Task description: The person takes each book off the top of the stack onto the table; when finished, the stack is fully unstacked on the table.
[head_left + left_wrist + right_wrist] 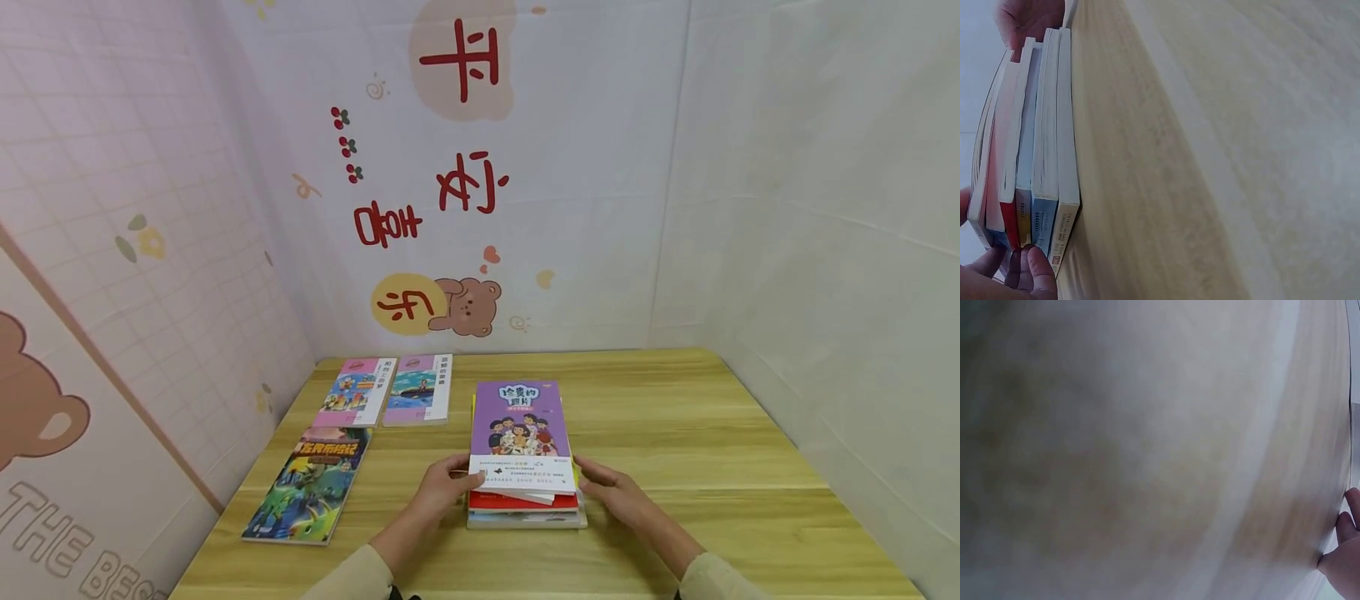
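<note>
A stack of several books stands in front of me, with a purple picture book [517, 425] on top. Below its front edge show a red book [523, 501] and a pale book [525, 520]. My left hand [444, 486] holds the stack's left side, the thumb at the purple cover and the fingers [1038, 269] bent against the spines [1044, 219]. Along the opposite side my right hand [617, 490] rests its fingers against the stack. The right wrist view catches only some right fingers [1346, 528] by the tabletop.
Two pink-and-white books, one left [347, 392] and one right [420, 389], lie side by side at the back left. Nearer me is a green comic-style book [307, 487]. The wood-grain table [690, 433] meets a printed cloth wall [585, 250] behind.
</note>
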### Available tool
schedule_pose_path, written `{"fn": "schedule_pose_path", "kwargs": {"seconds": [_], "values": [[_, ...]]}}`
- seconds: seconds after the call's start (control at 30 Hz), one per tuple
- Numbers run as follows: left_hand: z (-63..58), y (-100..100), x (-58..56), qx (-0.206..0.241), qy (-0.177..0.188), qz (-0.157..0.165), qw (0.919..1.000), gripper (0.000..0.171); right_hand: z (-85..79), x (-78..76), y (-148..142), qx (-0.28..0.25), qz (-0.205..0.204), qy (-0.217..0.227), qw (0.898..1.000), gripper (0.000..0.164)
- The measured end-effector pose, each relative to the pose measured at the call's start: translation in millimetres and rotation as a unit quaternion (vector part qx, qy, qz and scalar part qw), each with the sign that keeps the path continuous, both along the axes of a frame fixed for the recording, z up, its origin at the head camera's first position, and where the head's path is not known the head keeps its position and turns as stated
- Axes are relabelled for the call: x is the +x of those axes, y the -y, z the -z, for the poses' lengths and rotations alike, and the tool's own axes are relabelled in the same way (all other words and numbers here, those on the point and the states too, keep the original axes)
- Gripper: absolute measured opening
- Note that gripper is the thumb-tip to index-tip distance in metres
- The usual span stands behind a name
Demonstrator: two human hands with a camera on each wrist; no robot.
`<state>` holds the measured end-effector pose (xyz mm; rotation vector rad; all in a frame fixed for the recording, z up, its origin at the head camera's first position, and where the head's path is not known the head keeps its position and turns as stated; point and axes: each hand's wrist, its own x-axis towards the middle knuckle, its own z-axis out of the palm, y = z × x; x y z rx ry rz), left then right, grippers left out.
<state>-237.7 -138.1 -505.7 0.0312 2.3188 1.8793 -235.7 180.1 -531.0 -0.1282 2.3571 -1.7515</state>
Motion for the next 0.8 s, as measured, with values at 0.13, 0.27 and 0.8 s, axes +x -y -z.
{"fn": "schedule_pose_path", "kwargs": {"seconds": [0.13, 0.27, 0.8], "values": [[1.8, 1, -4.2, 0.006, 0.002, -0.013, 0.9999, 0.051, -1.5, 0.9, 1, 0.009, 0.002, 0.0, 1.0, 0.054], [2.0, 7, -7.2, 0.016, 0.003, -0.027, 0.9995, 0.051, -2.9, 1.6, 3, 0.021, -0.002, -0.004, 1.0, 0.058], [-4.2, 42, 3.3, 0.091, 0.016, -0.015, 0.9956, 0.053, -8.0, 2.7, 8, 0.117, -0.007, -0.01, 0.993, 0.057]]}}
